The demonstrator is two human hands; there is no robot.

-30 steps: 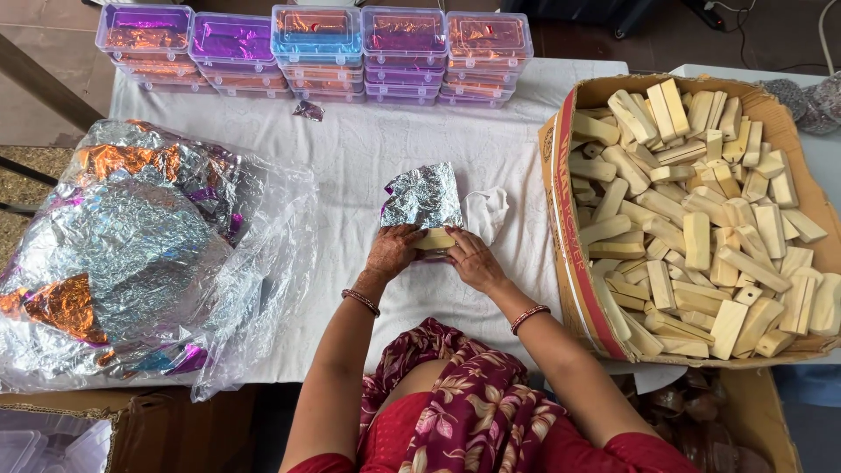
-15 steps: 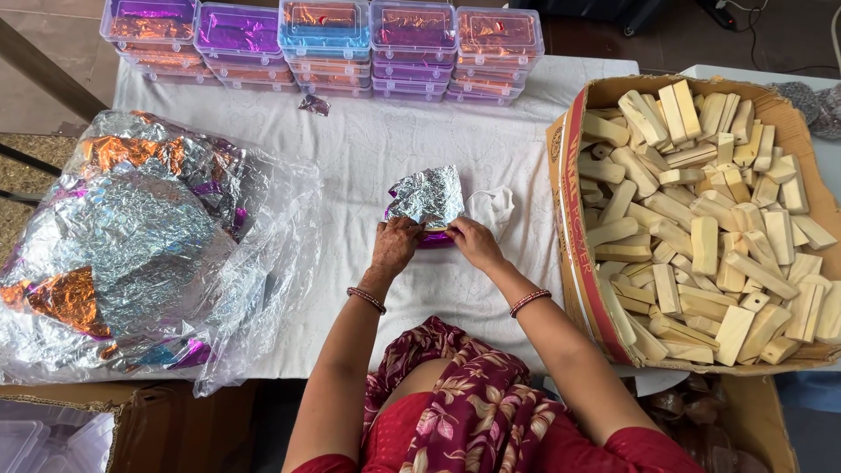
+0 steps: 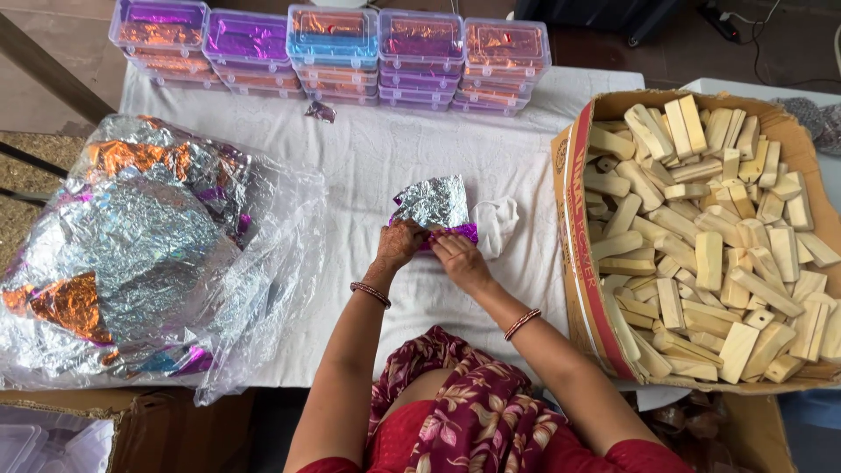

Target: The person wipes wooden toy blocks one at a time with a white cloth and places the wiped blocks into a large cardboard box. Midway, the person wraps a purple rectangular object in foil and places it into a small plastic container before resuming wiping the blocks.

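A small bar half wrapped in a sheet of foil (image 3: 434,206), silver outside and purple inside, lies on the white cloth (image 3: 368,158) in front of me. My left hand (image 3: 399,245) pinches the foil's left side. My right hand (image 3: 460,263) presses the purple edge down at the front. The bar itself is hidden under the foil and my fingers.
A cardboard box (image 3: 578,263) full of pale wooden-looking bars (image 3: 701,236) stands at the right. A clear plastic bag of crumpled foil sheets (image 3: 140,254) lies at the left. Stacked clear lidded tubs (image 3: 333,52) line the far edge. A white cloth wad (image 3: 499,223) sits beside the foil.
The pale bar that showed between my hands is now covered by the foil. Both hands have closed in over the foil's near edge.
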